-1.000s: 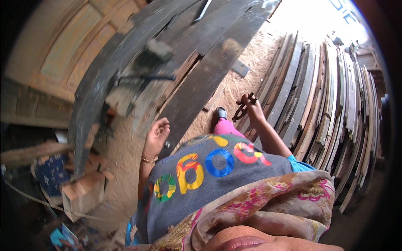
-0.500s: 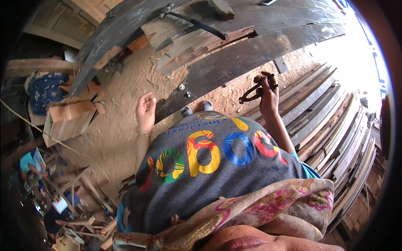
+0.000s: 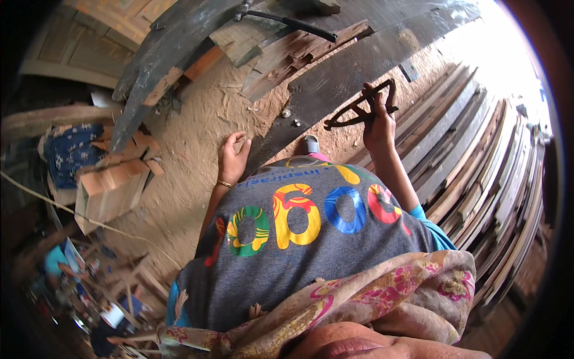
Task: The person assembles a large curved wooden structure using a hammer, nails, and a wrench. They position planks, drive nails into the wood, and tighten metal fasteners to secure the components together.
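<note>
My right hand [image 3: 379, 127] is closed round a dark triangular frame [image 3: 353, 113] with thin bars and a crosspiece. It is held out over the sawdust floor, beside a long dark plank [image 3: 317, 102]. My left hand [image 3: 234, 154] hangs beside the plank's near end, a bracelet at its wrist. Its fingers are loosely curled together, and I see nothing in them. Two small shiny round pieces [image 3: 286, 113] lie on the plank. One of my feet [image 3: 311, 143], in a grey sandal, shows below.
Long stacked boards [image 3: 472, 167] fill the right side. A hammer [image 3: 293, 23] with a black handle lies on the dark timber ahead. Open cardboard boxes [image 3: 113, 185] and blue patterned cloth [image 3: 72, 149] stand left. A person in turquoise [image 3: 54, 260] is at lower left among wood scraps.
The floor and timber have shifted in view as my body moves. My right hand has tilted the dark frame, so its triangle shows more fully. My left hand has moved rightward, nearer the plank.
</note>
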{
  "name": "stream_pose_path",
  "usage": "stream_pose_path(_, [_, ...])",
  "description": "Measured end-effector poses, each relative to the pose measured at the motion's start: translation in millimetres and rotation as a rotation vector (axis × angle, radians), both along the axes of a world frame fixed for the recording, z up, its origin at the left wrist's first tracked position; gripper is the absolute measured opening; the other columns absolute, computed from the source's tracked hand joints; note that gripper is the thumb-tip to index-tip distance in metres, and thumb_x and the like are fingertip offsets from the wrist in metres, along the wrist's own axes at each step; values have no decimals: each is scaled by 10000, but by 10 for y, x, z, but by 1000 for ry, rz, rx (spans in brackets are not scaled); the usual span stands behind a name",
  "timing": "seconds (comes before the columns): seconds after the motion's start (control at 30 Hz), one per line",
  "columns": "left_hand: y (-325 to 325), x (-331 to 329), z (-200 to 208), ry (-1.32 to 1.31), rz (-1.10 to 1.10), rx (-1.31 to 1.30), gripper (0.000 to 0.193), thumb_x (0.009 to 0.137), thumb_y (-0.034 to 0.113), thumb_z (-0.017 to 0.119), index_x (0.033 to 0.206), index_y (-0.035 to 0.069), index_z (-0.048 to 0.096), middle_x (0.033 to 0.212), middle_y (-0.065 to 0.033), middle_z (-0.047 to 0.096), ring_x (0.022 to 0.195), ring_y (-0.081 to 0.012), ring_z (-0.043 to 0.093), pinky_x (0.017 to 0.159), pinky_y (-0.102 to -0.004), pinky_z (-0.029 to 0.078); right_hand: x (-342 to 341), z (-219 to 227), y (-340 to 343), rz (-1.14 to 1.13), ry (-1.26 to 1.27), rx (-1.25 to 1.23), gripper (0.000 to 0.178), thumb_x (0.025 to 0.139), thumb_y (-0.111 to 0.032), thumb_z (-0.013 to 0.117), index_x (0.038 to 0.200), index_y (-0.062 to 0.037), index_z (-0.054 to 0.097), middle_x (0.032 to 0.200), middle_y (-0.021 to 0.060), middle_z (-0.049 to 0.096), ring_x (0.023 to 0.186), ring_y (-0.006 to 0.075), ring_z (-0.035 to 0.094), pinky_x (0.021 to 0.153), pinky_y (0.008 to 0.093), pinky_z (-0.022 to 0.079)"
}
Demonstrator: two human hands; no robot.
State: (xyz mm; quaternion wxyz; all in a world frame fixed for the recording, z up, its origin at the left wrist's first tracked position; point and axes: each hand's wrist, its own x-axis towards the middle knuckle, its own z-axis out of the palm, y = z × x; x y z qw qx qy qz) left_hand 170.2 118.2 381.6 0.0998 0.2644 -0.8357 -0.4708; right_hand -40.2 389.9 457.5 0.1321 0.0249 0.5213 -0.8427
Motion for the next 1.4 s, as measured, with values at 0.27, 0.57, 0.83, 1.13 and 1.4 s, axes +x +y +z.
stream_pose_path(0.27, [-998, 626, -250, 158, -62, 196, 204, 840, 102, 645, 1022, 14, 617, 966, -66, 621, 869, -133, 587, 769, -249, 470, 685, -6, -670, -224, 212, -48, 656, 973, -279, 436, 1459, -317, -2, 1325, 158, 413, 1176, 280, 472, 789, 425, 513])
stream_pose_path(0.57, [-1736, 1206, -587, 62, 16, 348, 202, 881, 72, 598, 1070, 8, 572, 937, -27, 612, 813, -79, 583, 733, -212, 485, 1003, 108, -970, -216, 328, 221, 671, 971, -299, 445, 1473, -286, 0, 1387, 175, 301, 1202, 235, 392, 919, 415, 445])
stream_pose_path(0.83, [-1368, 1081, -462, 118, 13, 468, 177, 881, 80, 599, 1045, 14, 585, 911, 1, 603, 776, -49, 547, 695, -186, 457, 1041, 85, -1070, -195, 304, 408, 682, 969, -303, 435, 1471, -288, -27, 1455, 197, 205, 1311, 305, 286, 959, 429, 398])
stream_pose_path(1.13, [-1658, 709, -425, 4, -330, 349, 182, 862, 94, 619, 1024, 12, 603, 907, -32, 640, 841, -96, 599, 768, -247, 486, 1023, 85, -1439, -327, 260, 750, 801, 927, -374, 485, 1462, -151, -69, 1444, 202, 204, 1318, 324, 203, 1073, 396, 204])
stream_pose_path(1.4, [-2453, 843, -225, 20, -522, 282, 168, 861, 97, 614, 1013, 25, 614, 900, -38, 651, 827, -109, 605, 747, -257, 489, 868, -330, -1415, -716, 403, 645, 261, 930, -259, 536, 1061, -34, 522, 916, 64, 593, 880, 162, 556, 788, 313, 443])
